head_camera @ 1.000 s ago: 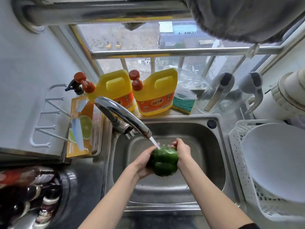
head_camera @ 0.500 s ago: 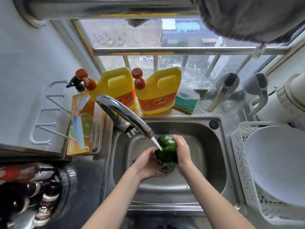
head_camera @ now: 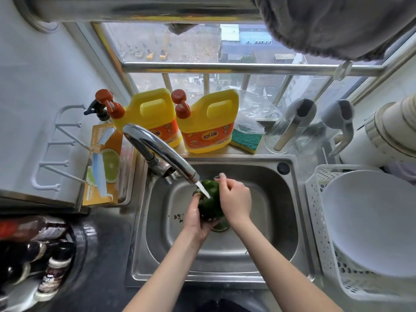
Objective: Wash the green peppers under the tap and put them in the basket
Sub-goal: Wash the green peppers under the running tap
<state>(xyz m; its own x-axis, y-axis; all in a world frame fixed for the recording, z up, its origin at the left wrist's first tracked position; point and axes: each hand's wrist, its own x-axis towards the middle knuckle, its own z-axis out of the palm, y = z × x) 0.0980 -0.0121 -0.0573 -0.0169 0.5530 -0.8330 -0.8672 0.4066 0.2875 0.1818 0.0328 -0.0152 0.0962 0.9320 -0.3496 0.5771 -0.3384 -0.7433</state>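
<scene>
Since the earlier frame your right hand has slid over the top of the pepper, fingers curled on it; your left hand cups it from below. It sits in the sink under the tap. You're mid-rinse; next, carry it right of the sink to the basket. Jug labels are unreadable.

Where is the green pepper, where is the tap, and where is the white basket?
green pepper (head_camera: 210, 202), head view, on its dark green side between the hands.
tap (head_camera: 157, 149), head view, on the shiny curved spout.
white basket (head_camera: 315, 199), head view, on its perforated left wall.
</scene>
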